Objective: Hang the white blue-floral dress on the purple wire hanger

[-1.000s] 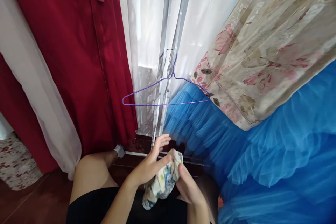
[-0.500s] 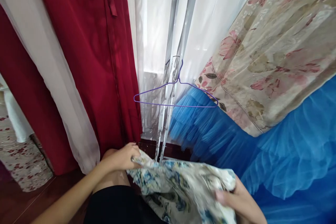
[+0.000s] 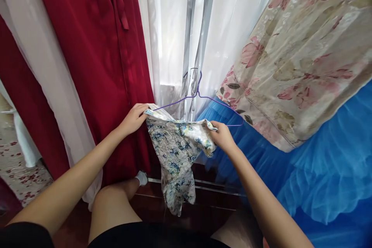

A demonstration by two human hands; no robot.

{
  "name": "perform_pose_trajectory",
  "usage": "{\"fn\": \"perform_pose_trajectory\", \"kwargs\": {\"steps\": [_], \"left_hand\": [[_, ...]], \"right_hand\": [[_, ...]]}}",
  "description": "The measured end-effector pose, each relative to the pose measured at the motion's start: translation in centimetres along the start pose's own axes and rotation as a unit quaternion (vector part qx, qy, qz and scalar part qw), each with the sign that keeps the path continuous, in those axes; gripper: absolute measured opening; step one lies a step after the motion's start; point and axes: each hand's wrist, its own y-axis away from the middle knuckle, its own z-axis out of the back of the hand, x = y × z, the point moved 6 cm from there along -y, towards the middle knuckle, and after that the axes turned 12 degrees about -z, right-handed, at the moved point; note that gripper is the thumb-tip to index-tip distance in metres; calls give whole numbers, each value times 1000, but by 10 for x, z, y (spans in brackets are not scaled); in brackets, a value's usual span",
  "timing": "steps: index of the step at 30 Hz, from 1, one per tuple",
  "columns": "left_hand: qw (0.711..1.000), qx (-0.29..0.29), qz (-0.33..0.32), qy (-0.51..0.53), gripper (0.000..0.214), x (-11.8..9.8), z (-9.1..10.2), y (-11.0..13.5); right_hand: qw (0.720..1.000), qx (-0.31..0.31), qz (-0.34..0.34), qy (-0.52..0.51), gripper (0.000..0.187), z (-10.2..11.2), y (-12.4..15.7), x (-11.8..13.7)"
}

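A patterned garment (image 3: 177, 143), white with blue and yellow print, hangs down from both of my hands. My left hand (image 3: 134, 118) pinches its upper left corner, which covers the left end of a purple wire hanger (image 3: 219, 102). At the garment's upper right edge, my right hand (image 3: 222, 135) is closed on the cloth, just below the hanger's right arm. The hanger's right end sticks out bare past that hand. Its hook is up at a metal stand (image 3: 193, 46). The garment hides most of the hanger's bottom bar.
Dark red cloth (image 3: 95, 66) hangs at the left beside pale cloth (image 3: 43, 46). White sheer fabric (image 3: 232, 15) hangs behind the stand. On the right are a floral fabric (image 3: 290, 73) and blue tulle (image 3: 319, 178). My bent knee (image 3: 110, 201) is below left.
Both hands have lifted the garment from my lap up to the hanger. Its left corner has gone over the hanger's left end, and the cloth now hangs stretched between my hands.
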Motion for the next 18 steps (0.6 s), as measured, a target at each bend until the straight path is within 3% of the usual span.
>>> {"fn": "perform_pose_trajectory", "kwargs": {"steps": [6, 9, 11, 15, 17, 18], "left_hand": [[999, -42, -8, 19, 27, -67, -5, -31], [997, -42, -58, -23, 38, -98, -12, -45], [996, -42, -63, -40, 40, -107, -17, -51], [997, -52, -46, -35, 27, -109, -21, -55], [997, -56, -46, -26, 25, -108, -21, -55], [997, -60, -48, -23, 25, -107, -21, -55]], "right_hand": [[999, 5, 18, -31, 21, -18, 44, 8], [998, 29, 39, -49, 35, -13, 58, 18], [997, -16, 42, -55, 54, 4, 62, 21], [972, -215, 3, -95, 86, 65, 65, 8], [965, -247, -23, -88, 80, 89, 61, 0], [969, -235, -36, -75, 67, 97, 56, -3]]}}
